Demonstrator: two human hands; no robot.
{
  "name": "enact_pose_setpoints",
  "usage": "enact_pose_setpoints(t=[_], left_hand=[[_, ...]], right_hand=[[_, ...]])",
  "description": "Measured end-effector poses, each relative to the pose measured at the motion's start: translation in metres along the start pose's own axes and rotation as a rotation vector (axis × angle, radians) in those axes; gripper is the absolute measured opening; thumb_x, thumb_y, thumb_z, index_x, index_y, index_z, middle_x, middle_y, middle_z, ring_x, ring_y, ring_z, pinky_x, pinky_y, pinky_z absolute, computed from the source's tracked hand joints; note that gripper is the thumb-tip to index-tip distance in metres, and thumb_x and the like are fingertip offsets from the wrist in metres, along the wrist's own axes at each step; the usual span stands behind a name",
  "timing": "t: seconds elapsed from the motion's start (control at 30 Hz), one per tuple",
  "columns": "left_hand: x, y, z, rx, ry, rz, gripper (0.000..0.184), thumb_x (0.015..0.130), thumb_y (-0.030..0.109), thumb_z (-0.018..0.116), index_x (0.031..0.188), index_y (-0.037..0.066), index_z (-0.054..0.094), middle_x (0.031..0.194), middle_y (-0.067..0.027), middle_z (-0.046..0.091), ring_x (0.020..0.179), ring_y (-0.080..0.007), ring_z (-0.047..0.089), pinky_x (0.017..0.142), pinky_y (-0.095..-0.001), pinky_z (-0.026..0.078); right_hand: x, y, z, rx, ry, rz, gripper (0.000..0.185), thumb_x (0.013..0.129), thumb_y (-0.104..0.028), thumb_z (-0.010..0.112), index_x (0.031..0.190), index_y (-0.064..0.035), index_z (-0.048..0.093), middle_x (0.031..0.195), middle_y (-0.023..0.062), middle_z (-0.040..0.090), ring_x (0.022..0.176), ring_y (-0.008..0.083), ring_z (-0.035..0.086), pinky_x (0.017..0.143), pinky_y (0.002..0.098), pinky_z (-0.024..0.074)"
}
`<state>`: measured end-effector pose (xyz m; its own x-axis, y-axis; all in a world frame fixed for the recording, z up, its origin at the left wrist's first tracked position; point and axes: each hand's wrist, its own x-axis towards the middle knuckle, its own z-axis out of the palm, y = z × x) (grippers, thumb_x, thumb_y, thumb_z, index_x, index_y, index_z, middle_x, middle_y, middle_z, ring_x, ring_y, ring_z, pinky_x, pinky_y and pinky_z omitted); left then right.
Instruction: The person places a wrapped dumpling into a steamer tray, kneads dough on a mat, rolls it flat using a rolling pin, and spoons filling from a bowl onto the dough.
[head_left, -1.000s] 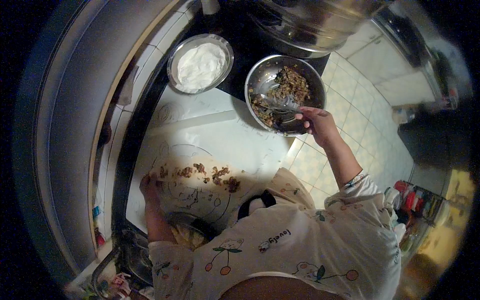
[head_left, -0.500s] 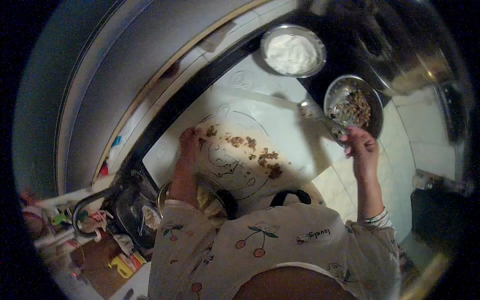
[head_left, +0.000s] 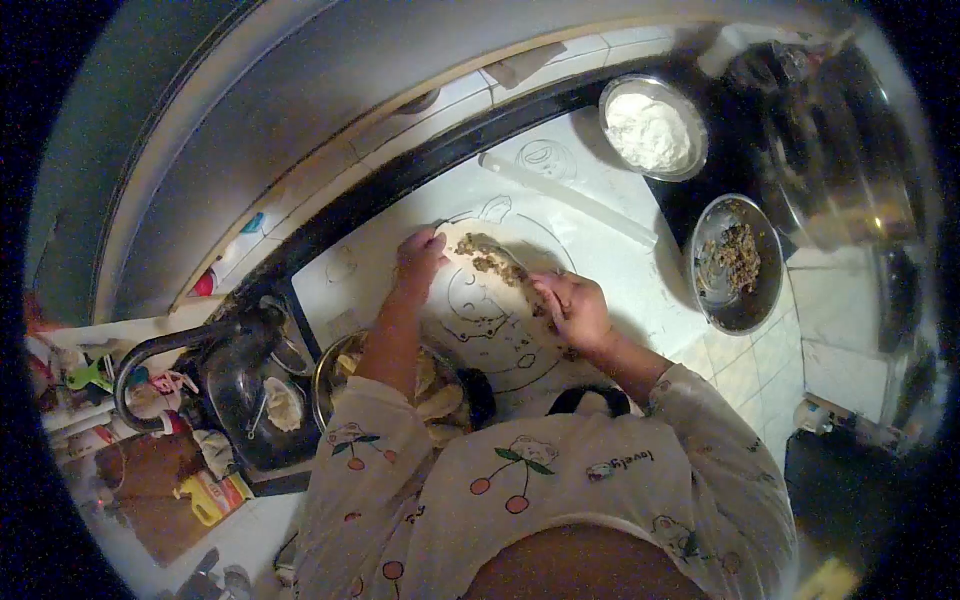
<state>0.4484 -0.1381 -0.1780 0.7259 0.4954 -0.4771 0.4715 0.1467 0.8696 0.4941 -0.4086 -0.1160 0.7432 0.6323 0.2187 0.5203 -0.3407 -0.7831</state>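
Observation:
A thin sheet of pale dough (head_left: pixel 455 236) lies on the white mat (head_left: pixel 610 285), with a line of brown chopped filling (head_left: pixel 484 262) along it. My left hand (head_left: pixel 422 256) pinches the dough's far-left edge. My right hand (head_left: pixel 572 306) is closed round the handle of a spoon, whose blurred bowl rests at the filling; the hand covers part of the filling. A steel bowl of filling (head_left: pixel 737 262) stands to the right, and a bowl of white flour (head_left: pixel 650 132) stands behind the mat.
A clear rolling pin (head_left: pixel 570 200) lies across the back of the mat. Near my body is a bowl of pale pieces (head_left: pixel 437 400). A black sink with a curved tap (head_left: pixel 135 365) is at the left. A large steel pot (head_left: pixel 840 150) stands at the back right.
My right hand has moved left with the spoon, from the filling bowl to the filling on the dough. My left hand stays at the dough's edge. The view has shifted.

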Motion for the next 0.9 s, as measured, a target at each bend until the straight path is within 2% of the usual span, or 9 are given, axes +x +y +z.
enact_pose_setpoints(t=[0.17, 0.27, 0.37, 0.47, 0.5, 0.6, 0.73, 0.83, 0.9], left_hand=[[0.000, 0.001, 0.002, -0.010, -0.007, 0.025, 0.023, 0.086, 0.019, 0.059, 0.098, 0.000, 0.062, 0.085, -0.0058, 0.058, 0.074, -0.0152, 0.056, 0.067, -0.0313, 0.052], [0.005, -0.005, 0.003, -0.019, 0.033, 0.000, 0.024, 0.085, 0.018, 0.060, 0.099, -0.001, 0.062, 0.085, -0.0068, 0.057, 0.074, -0.0158, 0.056, 0.066, -0.0308, 0.053], [0.008, -0.006, 0.002, 0.013, 0.030, -0.022, 0.026, 0.085, 0.018, 0.061, 0.100, -0.002, 0.062, 0.085, -0.0072, 0.058, 0.074, -0.0161, 0.057, 0.064, -0.0302, 0.054], [0.017, -0.018, -0.001, 0.030, 0.047, 0.001, 0.026, 0.084, 0.019, 0.061, 0.100, -0.002, 0.062, 0.086, -0.0075, 0.058, 0.073, -0.0163, 0.057, 0.063, -0.0300, 0.054], [0.017, -0.017, 0.000, 0.026, 0.040, 0.000, 0.027, 0.084, 0.019, 0.062, 0.100, -0.002, 0.062, 0.086, -0.0075, 0.058, 0.073, -0.0163, 0.058, 0.063, -0.0301, 0.054], [0.014, -0.013, 0.000, 0.014, 0.037, 0.004, 0.027, 0.083, 0.019, 0.062, 0.099, -0.002, 0.062, 0.086, -0.0075, 0.058, 0.071, -0.0160, 0.058, 0.062, -0.0302, 0.054], [0.013, -0.014, 0.001, 0.040, 0.049, 0.036, 0.027, 0.083, 0.020, 0.062, 0.099, -0.002, 0.063, 0.084, -0.0067, 0.059, 0.070, -0.0154, 0.057, 0.061, -0.0304, 0.053], [0.006, -0.004, 0.005, 0.040, 0.069, 0.051, 0.028, 0.083, 0.021, 0.062, 0.100, -0.002, 0.063, 0.083, -0.0063, 0.059, 0.069, -0.0149, 0.057, 0.060, -0.0299, 0.053], [-0.001, 0.003, 0.006, 0.046, 0.084, 0.057, 0.027, 0.084, 0.020, 0.062, 0.099, -0.001, 0.063, 0.082, -0.0062, 0.058, 0.069, -0.0146, 0.057, 0.059, -0.0297, 0.053]], right_hand=[[-0.004, -0.010, -0.009, 0.073, -0.046, 0.020, 0.020, 0.090, -0.016, 0.051, 0.105, -0.0064, 0.061, 0.089, 0.0134, 0.065, 0.073, 0.0312, 0.062, 0.068, 0.0402, 0.0509], [-0.005, -0.017, -0.006, 0.138, -0.096, 0.245, 0.020, 0.092, -0.016, 0.050, 0.102, -0.0054, 0.063, 0.087, 0.0141, 0.065, 0.073, 0.0303, 0.062, 0.068, 0.0386, 0.0507], [-0.014, 0.017, 0.017, 0.337, 0.088, 0.402, 0.021, 0.093, -0.017, 0.048, 0.096, -0.0036, 0.064, 0.080, 0.0141, 0.065, 0.069, 0.0259, 0.062, 0.066, 0.0349, 0.0498], [0.005, -0.002, 0.006, 0.414, 0.129, 0.551, 0.023, 0.094, -0.018, 0.049, 0.093, -0.0018, 0.065, 0.073, 0.0129, 0.064, 0.064, 0.0206, 0.060, 0.063, 0.0322, 0.0486], [0.010, 0.004, 0.008, 0.310, 0.142, 0.392, 0.022, 0.093, -0.017, 0.049, 0.094, -0.0007, 0.064, 0.069, 0.0115, 0.064, 0.059, 0.0172, 0.059, 0.059, 0.0311, 0.0480], [0.013, 0.010, -0.002, 0.289, 0.170, 0.419, 0.022, 0.095, -0.013, 0.049, 0.095, 0.0046, 0.061, 0.073, 0.0054, 0.063, 0.062, 0.0094, 0.056, 0.056, 0.0227, 0.0478], [-0.002, 0.025, 0.004, 0.456, 0.294, 0.525, 0.021, 0.091, -0.012, 0.052, 0.089, 0.0042, 0.064, 0.068, 0.0138, 0.065, 0.055, 0.0158, 0.060, 0.056, 0.0296, 0.0497], [-0.007, 0.022, -0.014, 0.303, 0.204, 0.553, 0.021, 0.096, -0.013, 0.046, 0.098, 0.0054, 0.057, 0.077, 0.0090, 0.063, 0.066, 0.0129, 0.062, 0.054, 0.0240, 0.0493], [-0.006, 0.003, -0.032, 0.534, 0.261, 0.648, 0.021, 0.096, -0.013, 0.046, 0.099, 0.0054, 0.057, 0.077, 0.0090, 0.063, 0.066, 0.0133, 0.062, 0.055, 0.0243, 0.0495]])
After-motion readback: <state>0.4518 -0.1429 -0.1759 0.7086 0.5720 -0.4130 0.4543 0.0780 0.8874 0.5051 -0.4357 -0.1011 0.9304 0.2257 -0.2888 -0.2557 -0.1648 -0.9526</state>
